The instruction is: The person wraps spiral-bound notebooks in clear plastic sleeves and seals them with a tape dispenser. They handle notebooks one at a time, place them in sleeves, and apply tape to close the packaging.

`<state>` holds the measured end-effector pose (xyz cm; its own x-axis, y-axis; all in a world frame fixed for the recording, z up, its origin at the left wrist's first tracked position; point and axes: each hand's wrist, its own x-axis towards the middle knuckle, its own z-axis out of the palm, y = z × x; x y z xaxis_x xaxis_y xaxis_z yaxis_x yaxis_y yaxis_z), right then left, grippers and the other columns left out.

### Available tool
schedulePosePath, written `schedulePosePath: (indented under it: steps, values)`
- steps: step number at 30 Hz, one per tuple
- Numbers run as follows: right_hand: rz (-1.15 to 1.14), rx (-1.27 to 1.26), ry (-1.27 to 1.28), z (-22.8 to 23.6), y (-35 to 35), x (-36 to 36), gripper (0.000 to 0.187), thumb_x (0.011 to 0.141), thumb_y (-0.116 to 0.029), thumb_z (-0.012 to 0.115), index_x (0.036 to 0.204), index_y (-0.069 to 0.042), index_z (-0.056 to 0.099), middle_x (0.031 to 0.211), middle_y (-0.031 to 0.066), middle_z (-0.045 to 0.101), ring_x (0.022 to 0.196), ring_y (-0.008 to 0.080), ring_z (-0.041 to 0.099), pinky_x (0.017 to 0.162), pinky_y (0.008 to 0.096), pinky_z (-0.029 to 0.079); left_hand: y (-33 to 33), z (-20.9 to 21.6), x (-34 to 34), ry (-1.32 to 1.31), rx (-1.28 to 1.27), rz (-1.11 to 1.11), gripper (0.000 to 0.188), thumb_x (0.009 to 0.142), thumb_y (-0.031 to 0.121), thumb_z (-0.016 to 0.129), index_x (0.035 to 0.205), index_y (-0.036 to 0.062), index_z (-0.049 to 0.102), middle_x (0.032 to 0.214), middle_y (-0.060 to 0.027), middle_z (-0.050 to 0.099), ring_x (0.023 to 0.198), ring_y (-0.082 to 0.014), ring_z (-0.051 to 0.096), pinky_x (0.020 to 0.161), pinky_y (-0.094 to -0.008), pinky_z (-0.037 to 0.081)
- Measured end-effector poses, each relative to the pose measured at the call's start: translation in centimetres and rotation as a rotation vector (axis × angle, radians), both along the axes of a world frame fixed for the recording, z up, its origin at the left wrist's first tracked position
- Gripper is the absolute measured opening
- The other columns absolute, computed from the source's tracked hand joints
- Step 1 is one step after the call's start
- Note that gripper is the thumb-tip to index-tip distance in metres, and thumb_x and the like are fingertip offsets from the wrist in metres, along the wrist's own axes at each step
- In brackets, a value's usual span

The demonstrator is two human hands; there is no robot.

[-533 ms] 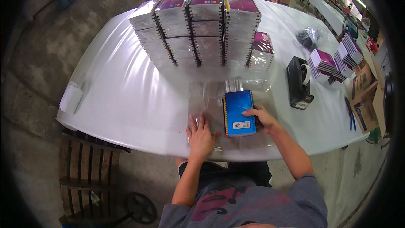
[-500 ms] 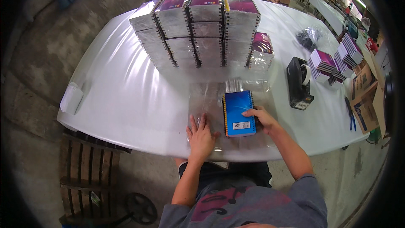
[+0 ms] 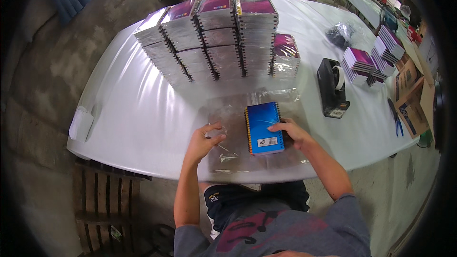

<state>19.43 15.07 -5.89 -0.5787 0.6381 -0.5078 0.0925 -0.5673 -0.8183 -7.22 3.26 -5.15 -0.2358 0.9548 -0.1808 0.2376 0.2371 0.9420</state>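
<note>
head-worn fisheye, downward over table [image 3: 128, 109]

A person's right hand [image 3: 293, 134] holds a blue notebook [image 3: 262, 116] with rings along its sides, the thumb resting on the cover. Under the notebook, a clear plastic sheet [image 3: 223, 109] lies on the white bench [image 3: 128, 114]. The left hand [image 3: 203, 142] is over the sheet's left part, thumb and fingers curled; whether they pinch the plastic is hard to see. Tall piles of notebooks [image 3: 219, 35] stand behind. A black tape holder [image 3: 327, 88] sits to the right.
</note>
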Motion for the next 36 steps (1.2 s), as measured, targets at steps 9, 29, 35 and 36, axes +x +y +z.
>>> schedulePosePath:
  steps: [9, 29, 35, 36]
  values:
    - [0.009, 0.005, 0.008, 1.5, 0.7, -0.2, 0.049, 0.072, -0.021, 0.073, 0.112, 0.003, 0.059, 0.105, 0.0142, 0.064, 0.091, 0.0233, 0.064, 0.086, 0.0343, 0.05, -0.1, -0.1, -0.5, 0.114, -0.006, -0.142, 0.063, 0.074, 0.007, 0.071, 0.132, -0.0007, 0.048, 0.127, -0.0168, 0.056, 0.058, -0.0125, 0.059, 0.061, -0.0272, 0.05]
    - [0.024, 0.125, -0.079, 1.1, 0.5, -2.9, 0.048, 0.074, -0.021, 0.071, 0.11, 0.007, 0.057, 0.097, 0.0158, 0.066, 0.084, 0.0223, 0.066, 0.074, 0.0324, 0.053, 4.1, 1.8, 7.4, 0.093, 0.05, -0.398, 0.098, 0.067, -0.002, 0.062, 0.145, -0.005, 0.002, 0.153, -0.0251, 0.001, 0.083, -0.0198, 0.062, 0.061, -0.0291, 0.053]
    - [0.018, 0.824, -0.413, 0.0, -1.5, -3.5, 0.063, 0.082, -0.028, 0.064, 0.127, 0.01, 0.041, 0.113, 0.0279, 0.058, 0.101, 0.0366, 0.061, 0.087, 0.0373, 0.048, 4.7, 1.8, 7.7, 0.124, -0.011, -0.435, 0.107, 0.064, 0.007, 0.067, 0.142, -0.0096, -0.004, 0.151, -0.028, -0.006, 0.105, -0.0282, 0.061, 0.067, -0.0299, 0.056]
    - [-0.009, 0.855, -0.447, -0.6, -1.7, -3.6, 0.065, 0.084, -0.029, 0.063, 0.129, 0.01, 0.038, 0.116, 0.0284, 0.056, 0.104, 0.0384, 0.059, 0.089, 0.0399, 0.046, 4.5, 2.2, 7.9, 0.098, -0.02, -0.429, 0.107, 0.064, 0.007, 0.066, 0.142, -0.0093, -0.005, 0.151, -0.0278, -0.007, 0.102, -0.0278, 0.063, 0.067, -0.0298, 0.056]
